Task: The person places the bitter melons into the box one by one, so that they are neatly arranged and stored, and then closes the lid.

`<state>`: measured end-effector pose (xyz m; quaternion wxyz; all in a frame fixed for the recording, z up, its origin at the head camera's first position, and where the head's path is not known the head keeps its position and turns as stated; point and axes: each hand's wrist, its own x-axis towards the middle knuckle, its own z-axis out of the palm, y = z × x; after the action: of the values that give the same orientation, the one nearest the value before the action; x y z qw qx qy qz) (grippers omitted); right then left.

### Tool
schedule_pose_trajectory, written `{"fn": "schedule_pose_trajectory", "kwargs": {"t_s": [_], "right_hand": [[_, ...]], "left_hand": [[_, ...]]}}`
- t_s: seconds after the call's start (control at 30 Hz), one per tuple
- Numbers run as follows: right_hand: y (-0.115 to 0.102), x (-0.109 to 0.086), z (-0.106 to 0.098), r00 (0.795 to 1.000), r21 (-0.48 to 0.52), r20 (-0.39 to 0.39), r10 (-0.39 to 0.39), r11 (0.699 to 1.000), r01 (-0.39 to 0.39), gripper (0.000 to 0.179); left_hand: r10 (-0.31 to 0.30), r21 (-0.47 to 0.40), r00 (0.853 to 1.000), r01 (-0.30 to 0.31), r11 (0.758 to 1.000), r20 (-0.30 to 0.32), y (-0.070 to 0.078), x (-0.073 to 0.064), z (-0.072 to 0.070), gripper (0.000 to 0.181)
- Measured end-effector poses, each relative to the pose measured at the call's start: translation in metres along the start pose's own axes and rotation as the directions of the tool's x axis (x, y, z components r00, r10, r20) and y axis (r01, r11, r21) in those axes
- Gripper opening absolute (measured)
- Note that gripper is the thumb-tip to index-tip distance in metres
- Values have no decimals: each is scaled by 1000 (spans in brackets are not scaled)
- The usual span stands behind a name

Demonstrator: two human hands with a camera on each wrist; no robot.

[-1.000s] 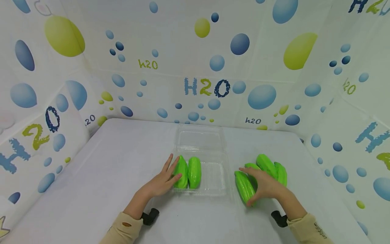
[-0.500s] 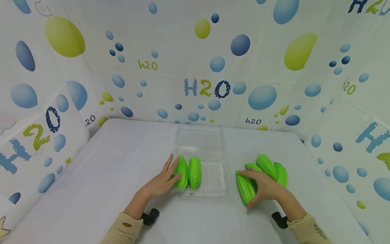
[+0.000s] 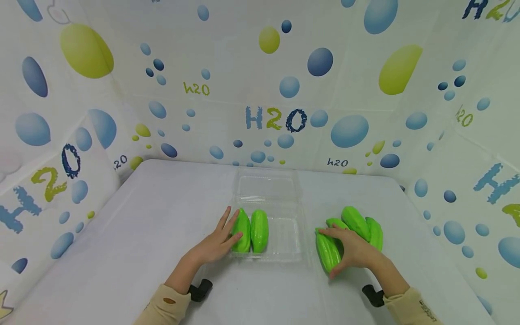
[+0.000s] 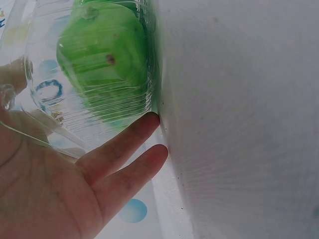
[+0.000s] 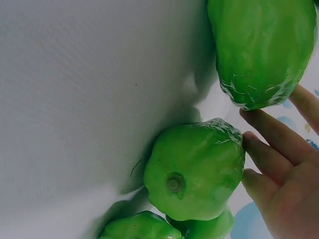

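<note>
Two glossy green ridged fruits (image 3: 259, 231) lie side by side in the left half of a clear plastic clamshell box (image 3: 288, 239). My left hand (image 3: 215, 241) rests at the box's left wall, fingers spread; the left wrist view shows its lower fingers straight near the tabletop. My right hand (image 3: 353, 246) spans another green ridged fruit (image 3: 327, 250) lengthwise, thumb at its near end and fingers at its far end. In the right wrist view this fruit (image 5: 261, 50) hangs over the fingers, and the lower fingertips touch a second green fruit (image 5: 197, 169).
Several green fruits (image 3: 355, 223) lie grouped behind and beside the right hand, partly hidden by it. The box's open lid (image 3: 266, 186) lies flat toward the back of the white table (image 3: 174, 203). Printed sheets (image 3: 227, 54) enclose the back and sides.
The fruit at the right hand has shifted slightly right, and the right fingers have settled at its far end. The left hand and the box have stayed still.
</note>
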<state>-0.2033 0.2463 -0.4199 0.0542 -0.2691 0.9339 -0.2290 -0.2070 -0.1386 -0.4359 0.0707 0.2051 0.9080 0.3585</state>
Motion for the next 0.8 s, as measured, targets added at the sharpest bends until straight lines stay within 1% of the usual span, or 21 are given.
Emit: {"fn": "schedule_pose_trajectory", "kwargs": {"t_s": [0.13, 0.27, 0.5, 0.8], "right_hand": [[0, 0, 0, 1000, 16, -15, 24, 1000, -24, 109], [0, -1, -1, 999, 18, -45, 17, 1000, -16, 109], [1, -2, -7, 996, 71, -90, 26, 997, -20, 109], [-1, -3, -14, 990, 71, -134, 50, 997, -40, 107]], "left_hand": [[0, 2, 1000, 0, 1000, 2, -1, -1, 1, 66], [1, 5, 1000, -1, 1000, 2, -1, 0, 1, 66], [-1, -2, 1000, 1, 1000, 1, -1, 0, 0, 66], [-1, 2, 1000, 1, 1000, 0, 0, -1, 0, 66]]}}
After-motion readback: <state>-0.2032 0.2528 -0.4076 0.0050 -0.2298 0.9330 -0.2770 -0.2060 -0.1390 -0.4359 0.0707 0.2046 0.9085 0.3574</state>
